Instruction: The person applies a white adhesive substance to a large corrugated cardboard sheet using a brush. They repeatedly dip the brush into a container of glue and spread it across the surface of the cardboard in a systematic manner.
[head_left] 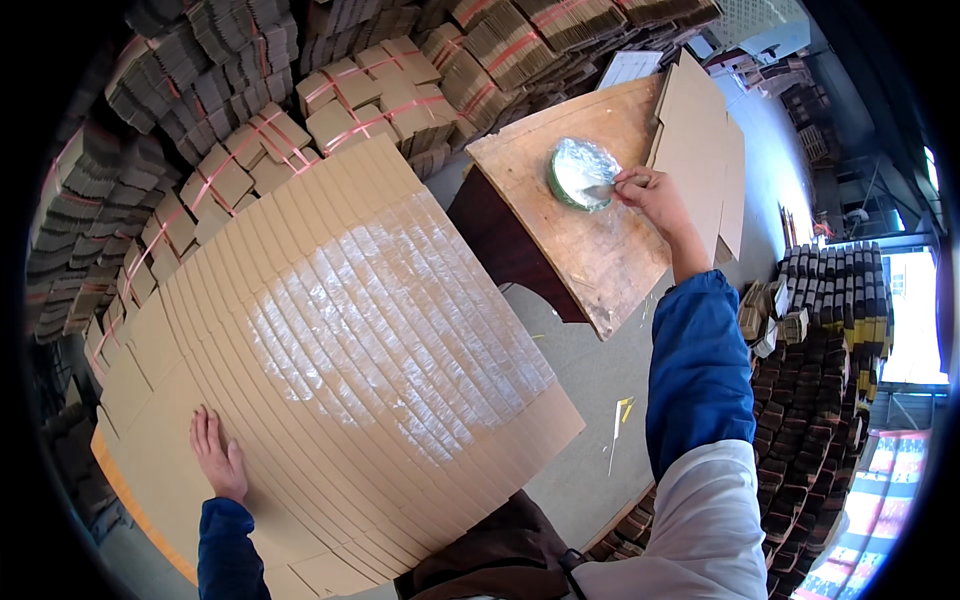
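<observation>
Fanned-out flat cardboard sheets [230, 330] overlap in a long row before me, their exposed strips smeared with a shiny whitish paste [370, 310]. My left hand [219, 458] lies flat on the sheets at the lower left, fingers stretched out and holding nothing. At the upper right, my right hand [652, 200] pinches a small brush [600, 190], its handle mostly hidden by the fingers. The brush's dark end is at the inside of a green bowl [572, 198], which is lined with crumpled clear plastic and has white paste in it.
Beneath the bowl is a worn wooden tabletop [545, 240]. Flat cardboard [695, 150] lies along its right side. Strapped cardboard bundles [370, 100] are piled at the back and left. More stacks [810, 400] stand at the right. Scraps [618, 420] lie on the grey floor [585, 370].
</observation>
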